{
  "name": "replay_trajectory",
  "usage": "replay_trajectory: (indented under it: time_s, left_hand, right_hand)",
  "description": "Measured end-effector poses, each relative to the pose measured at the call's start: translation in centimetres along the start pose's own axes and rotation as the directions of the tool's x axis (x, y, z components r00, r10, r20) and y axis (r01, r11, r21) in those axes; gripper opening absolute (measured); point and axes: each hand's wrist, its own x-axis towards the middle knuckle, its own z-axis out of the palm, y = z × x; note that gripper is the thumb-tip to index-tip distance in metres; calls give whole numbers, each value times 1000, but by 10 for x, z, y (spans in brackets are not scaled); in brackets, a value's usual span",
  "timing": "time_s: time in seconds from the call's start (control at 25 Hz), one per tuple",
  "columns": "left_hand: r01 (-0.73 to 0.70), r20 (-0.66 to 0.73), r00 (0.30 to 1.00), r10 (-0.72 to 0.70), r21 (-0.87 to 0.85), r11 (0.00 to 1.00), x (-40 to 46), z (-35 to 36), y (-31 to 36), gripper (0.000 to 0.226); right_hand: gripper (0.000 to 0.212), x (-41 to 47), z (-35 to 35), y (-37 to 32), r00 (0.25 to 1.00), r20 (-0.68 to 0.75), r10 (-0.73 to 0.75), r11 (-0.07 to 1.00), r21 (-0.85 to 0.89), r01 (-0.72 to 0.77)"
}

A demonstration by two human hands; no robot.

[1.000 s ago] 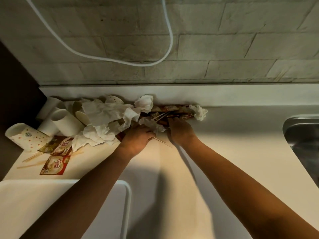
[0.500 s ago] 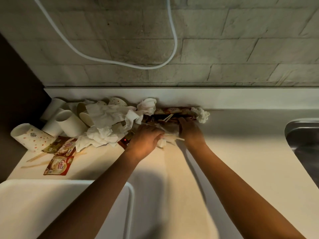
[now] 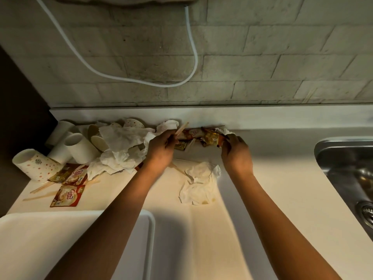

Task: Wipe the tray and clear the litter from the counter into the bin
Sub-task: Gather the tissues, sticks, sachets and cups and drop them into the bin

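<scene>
The person is gathering litter at the back edge of the pale cream counter (image 3: 262, 188). The left hand (image 3: 161, 147) is curling its fingers around thin wooden stirrer sticks (image 3: 182, 128), which are projecting up past the knuckles. The right hand (image 3: 235, 152) is pinching a crumpled brown and gold sachet wrapper (image 3: 212, 139) by its right end; further torn sachets are lying between the two hands against the upstand.

To do this step well, both hands are best drawing the sachets and sticks together into one bundle before lifting, so that no small piece is dropping back. The stained, crumpled white paper napkin (image 3: 198, 183) lying just in front of the hands is likely serving well as a wrap for loose pieces. The sticks are light and may slip from a loose grip; a firm curl is advisable.

The remaining litter is lying to the left: the heap of white tissues (image 3: 121, 150), the toppled white paper cups (image 3: 80, 147), one dotted paper cup (image 3: 35, 165) and red creamer sachets (image 3: 67, 196). The white plastic tray (image 3: 147, 223) is sitting at the near edge, touching nothing in the heap.

The bin is not appearing in view, so its position cannot be told. The steel sink (image 3: 347, 162) is cut off at the right edge. The fingertips of both hands are hidden behind the knuckles, and the number of sachets held cannot be made out.
</scene>
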Motion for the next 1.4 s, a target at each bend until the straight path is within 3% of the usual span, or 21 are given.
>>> replay_trajectory:
  time_s: [0.12, 0.24, 0.32, 0.52, 0.72, 0.88, 1.04, 1.4]
  left_hand:
    - [133, 38, 991, -130, -68, 989, -6, -4, 1, 25]
    - [287, 121, 958, -260, -394, 873, -23, -6, 13, 27]
    - [320, 165, 948, -274, -496, 808, -44, -10, 22, 26]
    - [301, 250, 948, -195, -520, 799, -105, -15, 30, 26]
    - [412, 376, 894, -243, -478, 776, -167, -18, 35, 31]
    - [376, 436, 881, -183, -410, 831, -213, -16, 39, 30]
    - [336, 497, 860, -118, -375, 864, -254, -6, 48, 32]
    - [399, 592, 796, -124, -361, 843, -377, 60, 75, 28]
  right_hand:
    - [23, -8, -18, -1, 996, -61, 62, 985, 162, -51]
    - [16, -25, -35, -6, 987, -46, 153, 931, 342, -129]
    - [12, -44, -49, -11, 976, -19, 218, 872, 452, -187]
    - [10, -103, -78, -17, 951, 9, 309, 767, 588, -255]
    - [15, -172, -98, -18, 941, 5, 338, 755, 595, -275]
    - [27, -220, -113, -11, 934, -29, 355, 761, 589, -271]
    - [21, -255, -128, 8, 930, -78, 360, 801, 536, -266]
    - [15, -355, -198, 90, 884, -154, 442, 741, 618, -262]
